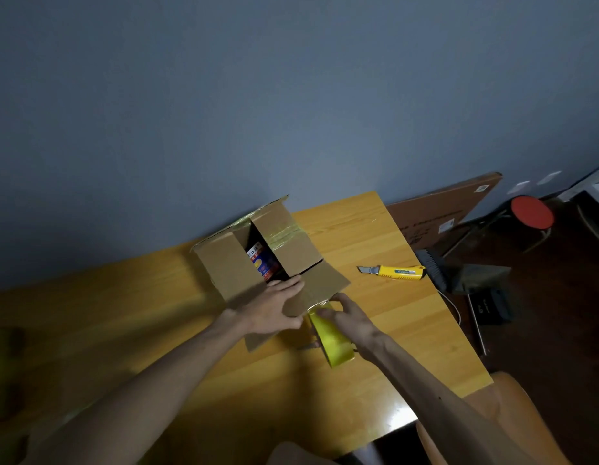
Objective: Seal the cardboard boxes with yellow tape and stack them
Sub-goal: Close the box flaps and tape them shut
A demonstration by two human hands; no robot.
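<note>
Right grip [348, 318] is curled round the yellow tape roll [333, 344], fingertips at the roll's far end, close against the edge of the near flap. Whether the tape end is stuck down there I cannot tell. Left grip [274, 310] lies just to its left, fingers fairly straight and laid over the near flaps of the cardboard box [258, 256], clasping nothing. The box stands directly beyond both grips on the surface [375, 330]. Its top is not yet shut: the flaps gape and printed contents show in the gap.

To do this step well, I judge the flaps should be folded flat with their edges butted before any tape runs. The left grip should press the seam down while the right anchors the tape end on the near wall. The roll can then be drawn away over the seam, taut and straight. A utility knife [395, 271] lies beyond and to the right of the right grip, well apart, handy for the cut.
</note>
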